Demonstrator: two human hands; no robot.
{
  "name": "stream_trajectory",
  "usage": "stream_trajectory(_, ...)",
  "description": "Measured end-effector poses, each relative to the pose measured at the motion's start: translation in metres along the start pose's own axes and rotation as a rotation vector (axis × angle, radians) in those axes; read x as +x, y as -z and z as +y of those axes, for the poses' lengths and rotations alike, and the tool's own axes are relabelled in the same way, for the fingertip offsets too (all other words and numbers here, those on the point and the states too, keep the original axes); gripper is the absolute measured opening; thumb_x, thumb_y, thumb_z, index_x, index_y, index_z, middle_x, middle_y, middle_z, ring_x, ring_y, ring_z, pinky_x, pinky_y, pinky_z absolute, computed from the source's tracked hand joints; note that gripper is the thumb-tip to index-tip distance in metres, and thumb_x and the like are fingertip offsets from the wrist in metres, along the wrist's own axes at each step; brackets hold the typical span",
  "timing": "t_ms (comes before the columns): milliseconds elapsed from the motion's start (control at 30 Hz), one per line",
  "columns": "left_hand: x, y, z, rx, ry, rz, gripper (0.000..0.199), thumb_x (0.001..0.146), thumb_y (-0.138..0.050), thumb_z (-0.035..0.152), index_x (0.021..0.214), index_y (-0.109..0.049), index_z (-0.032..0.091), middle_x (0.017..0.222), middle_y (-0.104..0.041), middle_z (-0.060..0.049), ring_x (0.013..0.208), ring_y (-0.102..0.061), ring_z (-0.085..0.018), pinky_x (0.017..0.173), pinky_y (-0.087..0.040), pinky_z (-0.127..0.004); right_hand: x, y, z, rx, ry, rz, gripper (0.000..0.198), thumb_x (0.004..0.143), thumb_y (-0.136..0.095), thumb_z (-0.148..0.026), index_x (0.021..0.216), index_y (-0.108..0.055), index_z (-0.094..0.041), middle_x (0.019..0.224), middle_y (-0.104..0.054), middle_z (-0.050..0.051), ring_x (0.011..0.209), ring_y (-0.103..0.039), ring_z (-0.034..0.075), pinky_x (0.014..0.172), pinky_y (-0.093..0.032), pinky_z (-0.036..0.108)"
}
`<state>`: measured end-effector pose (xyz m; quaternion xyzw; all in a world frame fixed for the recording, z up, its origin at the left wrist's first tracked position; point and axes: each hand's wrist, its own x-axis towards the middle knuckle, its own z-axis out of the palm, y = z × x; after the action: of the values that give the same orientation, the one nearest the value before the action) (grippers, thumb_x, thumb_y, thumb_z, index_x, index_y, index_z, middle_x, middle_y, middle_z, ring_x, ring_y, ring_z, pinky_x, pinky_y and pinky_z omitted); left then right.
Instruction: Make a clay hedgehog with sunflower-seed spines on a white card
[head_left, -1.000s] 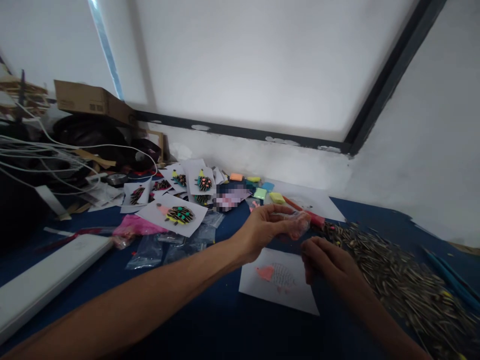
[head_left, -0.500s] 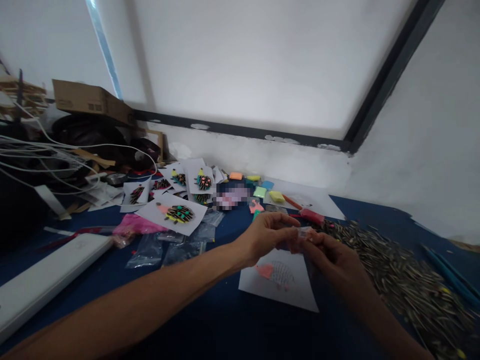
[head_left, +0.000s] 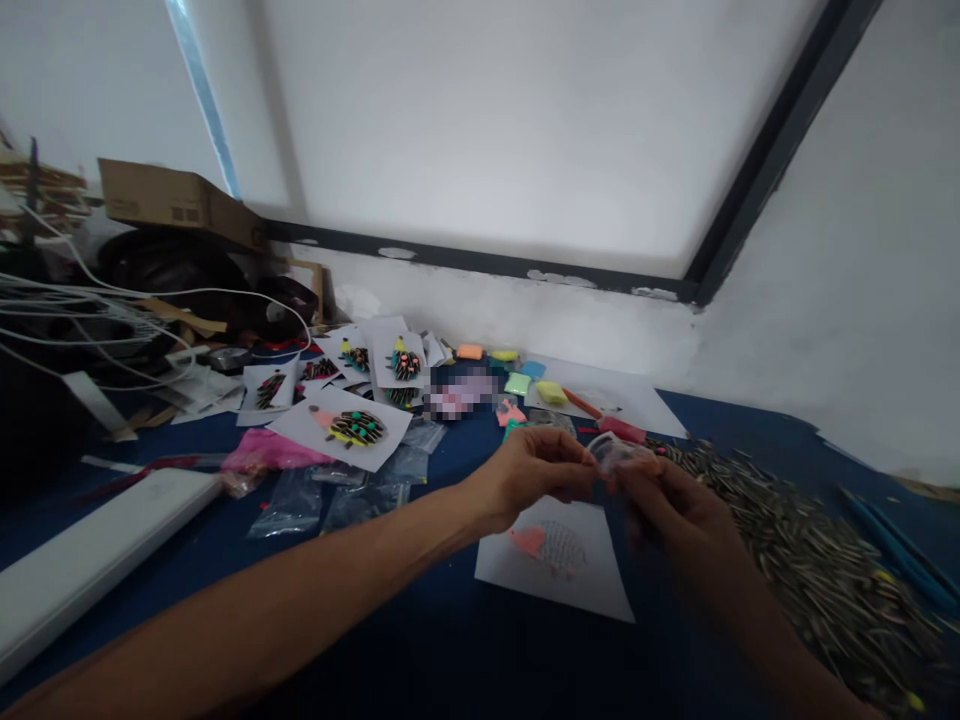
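Observation:
Between my two hands is a small clear plastic bag (head_left: pixel 621 454) with something pinkish about it. My left hand (head_left: pixel 529 470) pinches the bag's left edge, thumb against fingers. On the other side my right hand (head_left: pixel 671 500) grips the bag, its fingers partly blurred. Beneath them on the blue table lies a white sheet (head_left: pixel 525 580) with a drawn hedgehog (head_left: pixel 561 547); its face is covered in pink clay (head_left: pixel 529 540). Beyond my left hand sits a piece of pink clay (head_left: pixel 511 412), close to a bit of green clay (head_left: pixel 514 428).
Striped sunflower seeds (head_left: pixel 795 540) are heaped at the right. Finished hedgehog sheets (head_left: pixel 360 428) lie at left centre, with empty plastic bags (head_left: pixel 292 505) in front. Coloured clay packs (head_left: pixel 517 384) line the back. A white box (head_left: pixel 105 550), cables (head_left: pixel 97 310) and a cardboard box (head_left: pixel 180 200) occupy the left.
The bag has opened out and shows more between my hands. My right hand has shifted slightly right, leaving a wider gap from the left. The sheet below stays put.

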<state>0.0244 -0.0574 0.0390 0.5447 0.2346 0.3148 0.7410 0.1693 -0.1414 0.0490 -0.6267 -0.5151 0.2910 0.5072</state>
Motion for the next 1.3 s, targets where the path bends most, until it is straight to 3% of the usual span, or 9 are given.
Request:
stream_trajectory(200,0.001,0.004,0.003,-0.104,-0.102,-0.04,0.017,0.069,-0.075,0.024,0.073,-0.065,0.011,0.072,-0.065,-0.002,0.064,-0.056,-0.008,0.069,-0.044,-0.024,0.003,0.0,0.01,0.095,-0.119,-0.052,0.038,0.071,-0.067,-0.056,0.069,-0.056,-0.021,0.048,-0.045,-0.006,0.045,-0.039,0.009,0.042,-0.03,0.022)
stream_trajectory(333,0.0,0.007,0.014,-0.022,-0.134,-0.084,0.025,0.08,-0.065,0.036,0.078,-0.056,0.013,0.086,-0.069,-0.006,0.057,-0.057,-0.007,0.06,-0.046,-0.025,0.007,0.003,0.019,0.183,-0.176,-0.057,0.036,0.068,-0.071,-0.053,0.073,-0.058,-0.02,0.053,-0.047,-0.006,0.046,-0.041,0.008,0.044,-0.034,0.022)
stream_trajectory(567,0.002,0.003,0.008,0.281,-0.098,0.019,0.038,0.068,-0.075,0.043,0.08,-0.054,0.014,0.066,-0.058,0.0,0.048,-0.049,-0.006,0.047,-0.039,-0.021,0.005,0.001,0.006,-0.064,-0.028,-0.026,0.044,0.069,-0.063,-0.065,0.065,-0.055,-0.022,0.046,-0.046,-0.004,0.043,-0.041,0.01,0.041,-0.031,0.024)
stream_trajectory(633,0.003,0.003,0.004,0.241,-0.021,0.075,0.032,0.071,-0.074,0.036,0.076,-0.051,0.015,0.06,-0.055,0.002,0.045,-0.046,-0.006,0.045,-0.037,-0.021,0.002,0.0,0.001,-0.081,-0.021,-0.045,0.046,0.067,-0.063,-0.067,0.064,-0.056,-0.022,0.045,-0.046,-0.004,0.043,-0.041,0.01,0.041,-0.031,0.024)
stream_trajectory(733,0.005,0.004,0.002,0.112,0.018,0.047,0.02,0.076,-0.068,0.024,0.072,-0.051,0.014,0.06,-0.056,0.002,0.046,-0.046,-0.005,0.047,-0.036,-0.021,-0.001,0.0,-0.002,0.006,-0.066,-0.131,0.043,0.07,-0.064,-0.063,0.063,-0.055,-0.021,0.046,-0.045,-0.004,0.043,-0.04,0.01,0.041,-0.03,0.023)
stream_trajectory(900,0.005,0.007,0.0,-0.052,-0.022,-0.003,0.029,0.068,-0.075,0.031,0.07,-0.052,0.014,0.068,-0.062,-0.001,0.047,-0.05,-0.006,0.046,-0.037,-0.021,-0.002,-0.001,0.001,0.236,-0.132,-0.144,0.035,0.078,-0.059,-0.056,0.076,-0.06,-0.022,0.052,-0.041,-0.005,0.044,-0.035,0.009,0.04,-0.03,0.023)
stream_trajectory(1033,0.004,0.004,-0.002,-0.031,-0.001,-0.023,0.03,0.065,-0.077,0.031,0.07,-0.053,0.014,0.065,-0.062,0.0,0.044,-0.05,-0.006,0.045,-0.037,-0.021,0.0,-0.004,0.003,0.198,-0.171,-0.132,0.039,0.068,-0.069,-0.055,0.085,-0.062,-0.02,0.054,-0.038,-0.007,0.044,-0.032,0.007,0.039,-0.026,0.021)
stream_trajectory(1133,0.002,0.002,-0.003,-0.011,-0.011,-0.017,0.028,0.064,-0.077,0.028,0.067,-0.053,0.013,0.06,-0.059,0.001,0.045,-0.05,-0.006,0.045,-0.035,-0.021,0.001,-0.004,0.002,0.116,-0.167,-0.118,0.042,0.063,-0.072,-0.057,0.077,-0.062,-0.019,0.054,-0.043,-0.006,0.045,-0.036,0.007,0.039,-0.025,0.021)
stream_trajectory(1300,0.0,0.003,-0.002,-0.134,0.004,-0.077,0.033,0.064,-0.078,0.03,0.068,-0.05,0.014,0.061,-0.059,0.001,0.043,-0.05,-0.006,0.045,-0.037,-0.021,0.003,0.0,0.004,0.035,-0.08,-0.091,0.043,0.07,-0.063,-0.062,0.071,-0.057,-0.02,0.047,-0.042,-0.006,0.043,-0.039,0.008,0.04,-0.028,0.022)
